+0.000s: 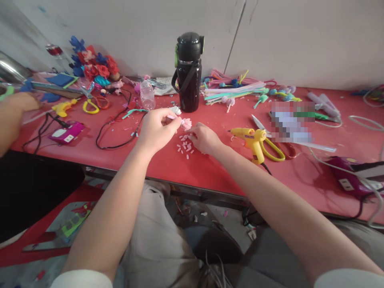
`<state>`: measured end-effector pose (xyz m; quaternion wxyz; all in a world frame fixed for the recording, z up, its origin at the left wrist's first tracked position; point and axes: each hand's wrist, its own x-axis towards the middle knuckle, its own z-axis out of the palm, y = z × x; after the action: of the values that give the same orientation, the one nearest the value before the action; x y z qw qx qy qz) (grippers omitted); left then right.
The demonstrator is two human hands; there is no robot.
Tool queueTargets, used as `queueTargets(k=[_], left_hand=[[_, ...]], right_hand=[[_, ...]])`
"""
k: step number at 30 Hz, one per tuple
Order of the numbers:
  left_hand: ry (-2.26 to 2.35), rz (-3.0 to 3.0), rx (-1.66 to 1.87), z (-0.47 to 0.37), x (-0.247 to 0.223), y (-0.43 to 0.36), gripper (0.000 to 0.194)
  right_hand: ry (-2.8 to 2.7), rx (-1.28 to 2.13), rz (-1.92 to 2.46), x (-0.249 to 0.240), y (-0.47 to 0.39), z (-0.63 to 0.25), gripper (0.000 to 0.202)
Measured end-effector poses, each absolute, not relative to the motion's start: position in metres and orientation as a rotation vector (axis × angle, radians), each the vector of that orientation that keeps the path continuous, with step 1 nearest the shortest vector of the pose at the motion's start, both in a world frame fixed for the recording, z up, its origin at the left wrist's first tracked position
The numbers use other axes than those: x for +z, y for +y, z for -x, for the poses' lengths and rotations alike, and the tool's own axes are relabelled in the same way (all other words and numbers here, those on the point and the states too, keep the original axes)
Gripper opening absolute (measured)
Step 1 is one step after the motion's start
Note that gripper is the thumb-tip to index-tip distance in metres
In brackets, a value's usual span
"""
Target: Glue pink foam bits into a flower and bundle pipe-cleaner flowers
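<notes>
In the middle, the left hand (158,130) pinches a flower (186,124), best held still. The right hand (207,139) is near; its grip, I can't tell.

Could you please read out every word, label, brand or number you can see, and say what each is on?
No text can be read.
Glue gun at right: label too blurred.
Printed paper by the black bottle: too small.
Purple box at left: markings unclear.

The ruffled pale-pink flower (186,124) sticks out past your left fingers (175,123), its pink stem (171,117) pinched between them and its head toward your right fingers (198,131). Short pink pieces (187,147) lie loose in a scattered cluster, just beside your right fingertips.
</notes>
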<state>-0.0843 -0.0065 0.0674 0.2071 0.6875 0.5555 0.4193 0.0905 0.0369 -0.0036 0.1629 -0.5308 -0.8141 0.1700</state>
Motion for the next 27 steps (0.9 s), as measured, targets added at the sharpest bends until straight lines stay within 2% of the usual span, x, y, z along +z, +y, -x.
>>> queueTargets(k=[13, 17, 19, 23, 27], left_hand=[[1.547, -1.94, 1.149, 0.08, 0.067, -0.008, 0.018], [1.552, -1.942, 1.146, 0.08, 0.068, -0.007, 0.017], [1.544, -1.942, 1.146, 0.079, 0.067, -0.007, 0.017], [1.526, -1.948, 1.146, 0.079, 0.067, -0.006, 0.018], [1.518, -1.937, 1.136, 0.077, 0.068, -0.007, 0.017]], right_hand=[[-2.344, 0.33, 1.42, -0.007, 0.036, -0.084, 0.022], [-2.222, 0.444, 1.414, -0.004, 0.035, -0.089, 0.014], [-2.146, 0.52, 1.425, -0.004, 0.034, -0.094, 0.016], [-2.093, 0.585, 1.407, -0.006, 0.028, -0.108, 0.036], [-2.053, 0.614, 1.381, -0.006, 0.019, -0.125, 0.022]])
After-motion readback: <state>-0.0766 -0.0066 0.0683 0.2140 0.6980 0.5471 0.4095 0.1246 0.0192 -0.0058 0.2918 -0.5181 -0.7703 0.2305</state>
